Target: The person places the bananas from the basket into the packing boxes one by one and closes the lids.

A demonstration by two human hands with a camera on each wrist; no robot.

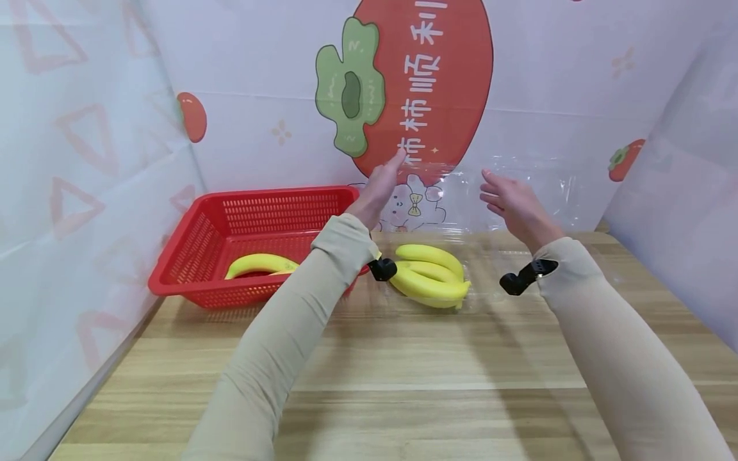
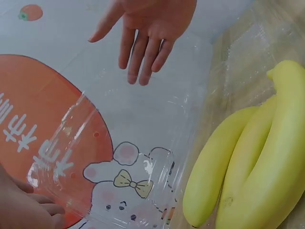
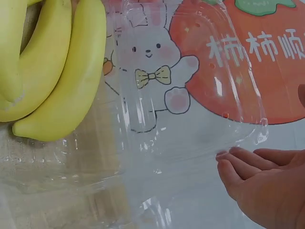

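Observation:
Several yellow bananas (image 1: 429, 272) lie together in a clear plastic box (image 1: 469, 301) on the table. Behind them its see-through lid (image 3: 259, 129) stands raised. My left hand (image 1: 377, 189) is by the left side of the lid, fingers extended; whether it touches the plastic I cannot tell. On the right, my right hand (image 1: 516, 205) is held up near the lid with loosely straight fingers. The left wrist view shows the right palm facing the lid, with nothing in it. Both hands are above the level of the bananas.
A red perforated basket (image 1: 196, 256) stands at the left, with bananas (image 1: 262, 262) inside, partly hidden by my left sleeve. More clear plastic (image 1: 562, 195) shows at the right. A printed cloth (image 1: 242, 141) hangs behind the wooden table (image 1: 426, 384).

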